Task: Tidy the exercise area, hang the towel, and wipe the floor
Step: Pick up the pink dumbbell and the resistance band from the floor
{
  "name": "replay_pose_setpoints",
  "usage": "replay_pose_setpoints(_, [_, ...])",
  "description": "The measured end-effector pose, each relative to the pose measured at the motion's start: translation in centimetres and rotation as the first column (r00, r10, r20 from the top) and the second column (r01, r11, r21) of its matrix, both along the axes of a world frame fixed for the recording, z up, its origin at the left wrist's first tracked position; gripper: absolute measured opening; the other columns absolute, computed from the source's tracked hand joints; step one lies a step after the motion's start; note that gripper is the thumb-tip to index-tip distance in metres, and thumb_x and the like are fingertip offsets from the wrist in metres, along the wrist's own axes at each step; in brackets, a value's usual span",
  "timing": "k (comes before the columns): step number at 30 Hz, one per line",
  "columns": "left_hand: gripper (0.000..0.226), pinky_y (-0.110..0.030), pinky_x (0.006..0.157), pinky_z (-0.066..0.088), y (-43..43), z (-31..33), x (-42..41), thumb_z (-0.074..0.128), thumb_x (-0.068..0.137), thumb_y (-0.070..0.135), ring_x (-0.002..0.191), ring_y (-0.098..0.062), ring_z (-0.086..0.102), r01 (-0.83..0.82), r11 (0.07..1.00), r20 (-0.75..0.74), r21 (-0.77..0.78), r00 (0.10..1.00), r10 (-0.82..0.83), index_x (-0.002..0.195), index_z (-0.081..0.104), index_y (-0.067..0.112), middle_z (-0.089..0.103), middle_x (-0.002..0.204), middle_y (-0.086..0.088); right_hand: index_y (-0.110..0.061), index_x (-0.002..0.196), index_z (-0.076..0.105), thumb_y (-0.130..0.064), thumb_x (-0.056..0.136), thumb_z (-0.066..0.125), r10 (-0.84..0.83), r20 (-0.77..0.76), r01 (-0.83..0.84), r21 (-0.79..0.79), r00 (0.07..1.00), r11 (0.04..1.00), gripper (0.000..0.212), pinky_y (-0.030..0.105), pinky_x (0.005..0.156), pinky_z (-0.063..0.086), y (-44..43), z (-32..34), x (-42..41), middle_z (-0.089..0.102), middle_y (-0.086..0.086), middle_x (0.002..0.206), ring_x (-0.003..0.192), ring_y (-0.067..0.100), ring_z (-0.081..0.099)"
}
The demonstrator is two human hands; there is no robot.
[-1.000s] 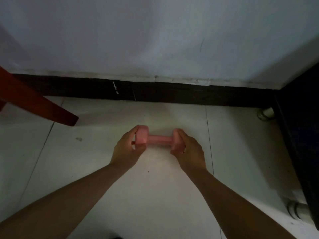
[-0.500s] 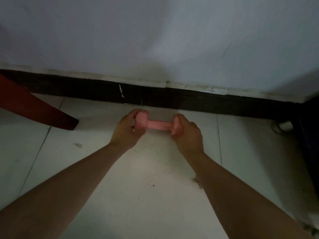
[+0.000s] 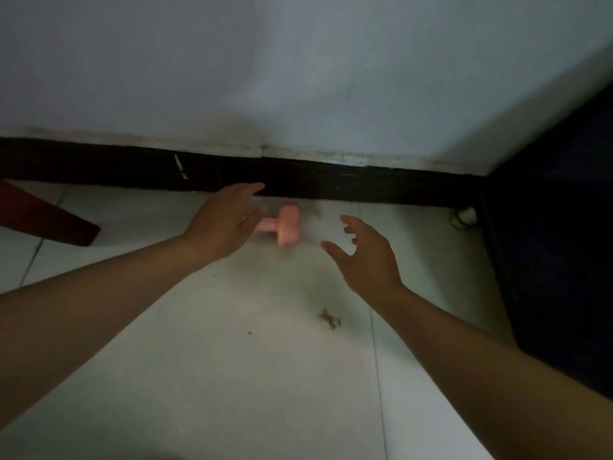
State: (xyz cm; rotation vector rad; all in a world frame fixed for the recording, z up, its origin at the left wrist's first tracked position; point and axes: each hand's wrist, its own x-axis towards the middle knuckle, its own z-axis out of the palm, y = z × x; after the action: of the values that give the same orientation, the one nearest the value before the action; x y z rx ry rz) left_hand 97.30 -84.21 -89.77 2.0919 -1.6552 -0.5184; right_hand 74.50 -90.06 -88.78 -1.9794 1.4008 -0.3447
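A pink dumbbell (image 3: 287, 224) lies on the white tiled floor close to the dark baseboard (image 3: 348, 185). Its left end is hidden behind my left hand (image 3: 227, 220), whose fingers are stretched out over it and hold nothing. My right hand (image 3: 363, 255) hovers to the right of the dumbbell, apart from it, fingers spread and loosely bent. No towel is in view.
A reddish wooden furniture leg (image 3: 49, 220) slants down at the left. Dark furniture (image 3: 557, 244) fills the right side, with a white pipe end (image 3: 464, 217) at its foot. A clump of dirt (image 3: 330, 318) and small specks lie on the floor tiles (image 3: 265, 376).
Both hands have let go of the dumbbell, which now lies nearer the baseboard. The hands have opened and drawn apart, the right one back toward me.
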Motion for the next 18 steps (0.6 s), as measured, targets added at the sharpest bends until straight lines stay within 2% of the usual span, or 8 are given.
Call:
replay_pose_setpoints(4, [0.057, -0.029, 0.1, 0.023, -0.1, 2.4, -6.2, 0.035, 0.092, 0.046, 0.131, -0.028, 0.04, 0.195, 0.978, 0.072, 0.068, 0.977, -0.2, 0.14, 0.041, 0.013, 0.044, 0.142, -0.01, -0.025, 0.132, 0.046, -0.044, 0.084, 0.062, -0.006, -0.021, 0.006, 0.008, 1.0, 1.0, 0.054, 0.02, 0.091, 0.039, 2.2, 3.5, -5.5, 0.054, -0.004, 0.127, 0.112, 0.01, 0.05])
replay_pose_setpoints(6, [0.068, -0.03, 0.105, 0.023, -0.3, 3.3, -9.4, 0.026, 0.089, 0.06, 0.131, -0.026, 0.039, 0.292, 0.952, 0.086, 0.09, 0.95, -0.299, 0.141, 0.038, 0.02, 0.042, 0.144, -0.006, -0.027, 0.134, 0.043, -0.046, 0.086, 0.06, 0.009, -0.074, -0.007, 0.031, 0.997, 0.999, 0.054, 0.022, 0.093, 0.039, 3.6, 5.0, -9.1, 0.051, -0.006, 0.131, 0.115, 0.009, 0.048])
replay_pose_setpoints(8, [0.063, -0.03, 0.109, 0.022, -0.6, 4.2, -12.6, 0.026, 0.091, 0.061, 0.134, -0.021, 0.036, 0.393, 0.911, 0.075, 0.127, 0.912, -0.404, 0.143, 0.033, 0.026, 0.038, 0.148, -0.001, -0.031, 0.134, 0.04, -0.047, 0.086, 0.058, 0.004, -0.123, 0.006, 0.078, 0.992, 0.997, 0.054, 0.025, 0.096, 0.04, 5.2, 6.4, -13.0, 0.048, -0.009, 0.134, 0.118, 0.008, 0.046])
replay_pose_setpoints(11, [0.052, -0.023, 0.11, 0.017, -1.0, 5.4, -17.6, 0.032, 0.097, 0.046, 0.138, -0.015, 0.027, 0.549, 0.808, 0.033, 0.211, 0.823, -0.568, 0.146, 0.026, 0.029, 0.029, 0.152, 0.003, -0.033, 0.132, 0.042, -0.049, 0.085, 0.058, -0.05, -0.173, 0.068, 0.1, 0.984, 0.993, 0.052, 0.021, 0.093, 0.037, 8.0, 8.0, -18.7, 0.048, -0.012, 0.132, 0.115, 0.005, 0.047])
replay_pose_setpoints(15, [0.051, -0.024, 0.112, 0.021, -0.9, 6.6, -23.7, 0.031, 0.096, 0.049, 0.137, -0.01, 0.028, 0.727, 0.632, -0.01, 0.268, 0.658, -0.753, 0.145, 0.025, 0.035, 0.027, 0.151, 0.009, -0.03, 0.13, 0.047, -0.049, 0.082, 0.06, -0.145, -0.204, 0.174, 0.129, 0.968, 0.976, 0.053, 0.016, 0.09, 0.04, 11.5, 8.9, -25.1, 0.05, -0.009, 0.132, 0.116, 0.008, 0.05])
replay_pose_setpoints(18, [0.049, -0.026, 0.111, 0.026, -0.4, 7.2, -27.5, 0.036, 0.097, 0.045, 0.135, -0.01, 0.031, 0.815, 0.513, -0.001, 0.271, 0.533, -0.846, 0.144, 0.031, 0.03, 0.031, 0.15, 0.006, -0.029, 0.129, 0.048, -0.05, 0.081, 0.059, -0.169, -0.222, 0.204, 0.145, 0.96, 0.968, 0.053, 0.021, 0.093, 0.045, 13.3, 8.9, -28.5, 0.051, -0.008, 0.132, 0.114, 0.009, 0.051])
